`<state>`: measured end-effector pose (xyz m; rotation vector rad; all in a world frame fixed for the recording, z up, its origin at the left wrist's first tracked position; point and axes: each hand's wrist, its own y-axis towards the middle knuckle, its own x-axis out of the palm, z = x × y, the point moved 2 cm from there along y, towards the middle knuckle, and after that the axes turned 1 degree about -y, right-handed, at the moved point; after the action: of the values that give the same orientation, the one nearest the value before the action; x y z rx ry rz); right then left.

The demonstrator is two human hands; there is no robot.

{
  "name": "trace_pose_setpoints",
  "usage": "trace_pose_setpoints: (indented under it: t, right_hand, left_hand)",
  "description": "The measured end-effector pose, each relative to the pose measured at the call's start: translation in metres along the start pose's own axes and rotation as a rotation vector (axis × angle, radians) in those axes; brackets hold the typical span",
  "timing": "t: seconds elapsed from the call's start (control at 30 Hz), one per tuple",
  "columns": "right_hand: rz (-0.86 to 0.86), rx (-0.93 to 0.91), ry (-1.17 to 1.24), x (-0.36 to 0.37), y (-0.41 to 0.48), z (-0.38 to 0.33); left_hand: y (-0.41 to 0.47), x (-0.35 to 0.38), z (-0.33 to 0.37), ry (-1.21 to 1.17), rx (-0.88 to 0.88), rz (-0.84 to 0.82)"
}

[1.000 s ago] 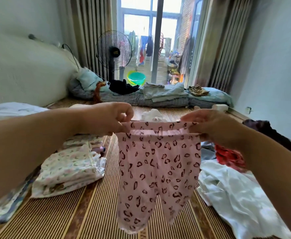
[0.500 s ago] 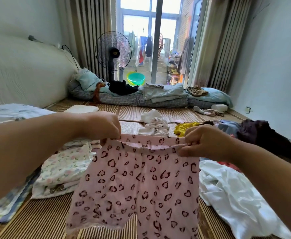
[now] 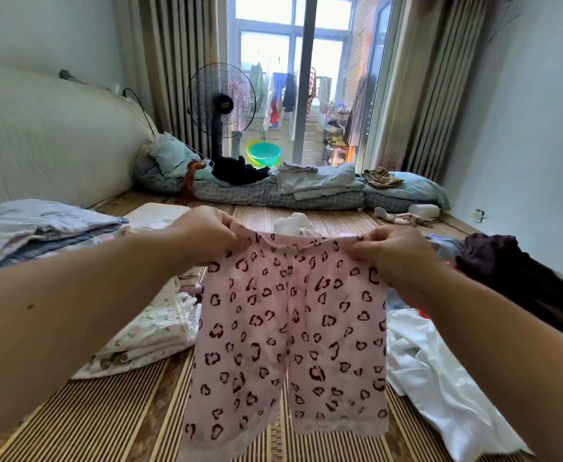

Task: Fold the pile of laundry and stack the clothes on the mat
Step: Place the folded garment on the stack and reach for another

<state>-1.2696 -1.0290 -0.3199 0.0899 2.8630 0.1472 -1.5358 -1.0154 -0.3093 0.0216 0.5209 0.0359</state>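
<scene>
- Far left, a stack of folded clothes (image 3: 40, 228) in greys and blues lies at the edge of the striped mat (image 3: 100, 415).
- Nearer the middle, a second folded pile (image 3: 153, 331) of floral prints rests on the mat, just beside and partly behind the hanging garment.
- The left hand (image 3: 206, 238) has its fingers curled onto the left corner of the waistband, pinching the cloth.
- Between the hands hang the pink shorts (image 3: 290, 335), printed with dark hearts, held up in the air above the mat with the waistband on top and both legs hanging straight down, lace hems lowest.
- The key relation, as I judge it: the waistband runs side to side from one hand to the other, while the garment's long axis drops vertically. A fold in half would bring one hand across to the other, leg onto leg. Both hands are equally near, each holding one end.
- The right hand (image 3: 393, 251) grips the right corner of the waistband in the same way, fingers closed on the fabric.
- Right of that, unfolded laundry waits: a white garment (image 3: 440, 371) spread on the mat, and a dark garment (image 3: 506, 271) beyond the right forearm.
</scene>
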Motion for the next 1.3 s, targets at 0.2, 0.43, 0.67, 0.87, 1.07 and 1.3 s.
trace_pose_setpoints:
  t: [0.2,0.43,0.67,0.87,1.07,1.3]
  right_hand:
    - [-0.062,0.113,0.188,0.035,-0.021,0.001]
    - [-0.309,-0.207,-0.196,0.002,-0.042,-0.025]
    - [-0.642,-0.243,0.063,-0.007,-0.051,-0.056]
    - [-0.888,-0.105,0.33,0.032,-0.053,-0.056]
    - [-0.196,-0.498,-0.294,0.028,-0.044,-0.052]
    - [-0.188,-0.428,-0.361,0.019,-0.035,-0.049]
  left_hand:
    - [-0.014,0.037,0.009,-0.327,-0.244,-0.142]
    - [-0.012,0.006,0.015,-0.095,0.061,0.038]
    - [-0.021,-0.006,0.024,0.212,0.411,0.0]
    - [-0.032,0.031,0.044,0.025,0.446,-0.11]
    - [-0.031,0.05,0.047,-0.196,0.276,-0.164]
    - [-0.032,0.056,0.039,-0.255,0.075,-0.367]
